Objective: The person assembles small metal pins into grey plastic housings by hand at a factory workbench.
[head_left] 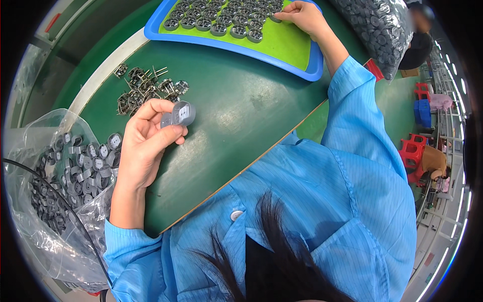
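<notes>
The worktop point(236, 100) is green. On it sit a blue tray point(314, 69) and, left of that, a loose pile of electronic parts point(143, 86).

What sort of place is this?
Probably an assembly workshop: a blue tray holds round parts in rows, electronic pieces lie heaped on the green worktable, and a bag holds grey casings.

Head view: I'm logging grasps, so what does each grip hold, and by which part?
Left grip: a gray cap, pinched by its side. Right grip: at a round part on the tray; whether it's held, I can't tell.
</notes>
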Action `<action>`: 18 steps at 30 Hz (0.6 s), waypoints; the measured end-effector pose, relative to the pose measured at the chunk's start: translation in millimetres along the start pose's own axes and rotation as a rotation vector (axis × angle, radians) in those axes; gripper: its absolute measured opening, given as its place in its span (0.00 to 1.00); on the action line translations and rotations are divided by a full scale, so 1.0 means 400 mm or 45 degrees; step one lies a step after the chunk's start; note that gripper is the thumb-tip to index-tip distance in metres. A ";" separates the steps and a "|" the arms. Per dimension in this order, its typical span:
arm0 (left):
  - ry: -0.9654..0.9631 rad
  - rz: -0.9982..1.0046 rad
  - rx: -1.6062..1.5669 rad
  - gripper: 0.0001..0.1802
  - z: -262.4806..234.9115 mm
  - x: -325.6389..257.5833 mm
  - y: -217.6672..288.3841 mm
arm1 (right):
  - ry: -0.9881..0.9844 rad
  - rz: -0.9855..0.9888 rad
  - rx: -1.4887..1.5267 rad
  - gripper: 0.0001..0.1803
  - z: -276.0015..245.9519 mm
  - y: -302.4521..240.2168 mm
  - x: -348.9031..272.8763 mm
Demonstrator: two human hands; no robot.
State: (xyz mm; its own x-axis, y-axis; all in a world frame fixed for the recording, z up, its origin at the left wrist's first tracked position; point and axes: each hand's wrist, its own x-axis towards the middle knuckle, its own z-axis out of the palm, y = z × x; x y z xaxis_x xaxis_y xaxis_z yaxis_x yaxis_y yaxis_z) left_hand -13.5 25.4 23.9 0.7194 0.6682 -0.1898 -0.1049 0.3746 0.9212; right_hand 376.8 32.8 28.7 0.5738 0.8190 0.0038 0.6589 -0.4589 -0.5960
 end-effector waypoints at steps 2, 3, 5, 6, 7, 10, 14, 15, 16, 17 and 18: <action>-0.089 0.009 -0.148 0.13 -0.016 0.003 -0.004 | 0.058 -0.036 -0.070 0.16 0.002 0.012 0.015; -0.088 0.011 -0.149 0.13 -0.019 0.007 0.000 | 0.059 -0.038 -0.071 0.16 0.001 0.025 0.020; -0.093 -0.048 -0.386 0.12 -0.026 0.010 0.008 | 0.448 -0.378 -0.315 0.16 0.015 0.010 0.006; -0.082 -0.049 -0.385 0.12 -0.028 0.014 0.010 | 0.440 -0.382 -0.309 0.16 0.015 -0.003 -0.010; -0.068 -0.013 -0.406 0.12 -0.034 0.006 0.004 | 0.378 -0.456 -0.023 0.14 0.019 -0.092 -0.065; -0.086 -0.007 -0.417 0.12 -0.027 -0.001 -0.008 | 0.059 -0.736 0.264 0.12 0.071 -0.158 -0.141; -0.201 -0.150 -0.148 0.12 0.003 -0.002 -0.032 | -0.306 -1.141 0.164 0.11 0.216 -0.245 -0.310; -0.149 -0.129 -0.066 0.12 0.007 -0.001 -0.042 | -0.282 -1.207 0.179 0.11 0.243 -0.238 -0.314; -0.104 -0.108 0.018 0.12 0.010 -0.002 -0.045 | -0.251 -1.271 0.191 0.10 0.258 -0.236 -0.317; -0.068 -0.079 0.057 0.12 0.016 -0.005 -0.047 | -0.250 -1.187 0.138 0.10 0.247 -0.238 -0.327; -0.062 -0.079 0.058 0.12 0.018 -0.010 -0.050 | -0.253 -1.190 0.142 0.10 0.242 -0.228 -0.337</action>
State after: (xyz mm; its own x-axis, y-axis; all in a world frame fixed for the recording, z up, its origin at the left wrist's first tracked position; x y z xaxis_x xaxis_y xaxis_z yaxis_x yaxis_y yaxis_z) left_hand -9.3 10.5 8.5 0.7561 0.6123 -0.2313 -0.0286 0.3839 0.9229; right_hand 192.3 -2.4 4.9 -0.2596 0.8852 0.3861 0.7520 0.4361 -0.4942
